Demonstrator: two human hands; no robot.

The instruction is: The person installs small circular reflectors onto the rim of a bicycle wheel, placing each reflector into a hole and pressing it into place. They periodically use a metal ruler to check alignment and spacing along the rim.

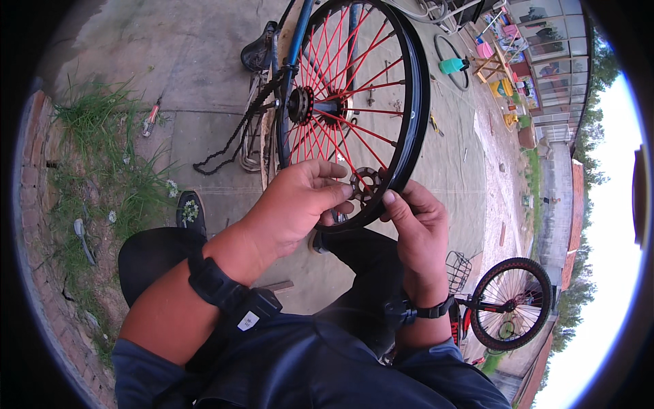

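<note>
A bicycle wheel with a bare black rim (pixel 420 102) and red spokes (pixel 357 110) stands in front of me, set in a blue bicycle frame (pixel 298 38). My right hand (pixel 419 217) grips the rim's lower right edge, thumb on the near face and fingers behind. My left hand (pixel 311 199) is at the inner side of the rim, its thumb and fingertips close together beside the spokes; whether it pinches something cannot be made out. Beyond the spokes shows a dark toothed ring (pixel 364 184). Around the hub (pixel 327 106) sit sprockets, and a loose chain (pixel 225 161) hangs left of them.
A screwdriver (pixel 150 121) lies by the grass at left. A black saddle (pixel 259 48) is near the frame. Further right are a loose tyre (pixel 438 56), a teal bottle (pixel 452 65), yellow-handled pliers (pixel 436 125) and another bicycle's wheel (pixel 476 301). A brick edge (pixel 38 204) borders the left.
</note>
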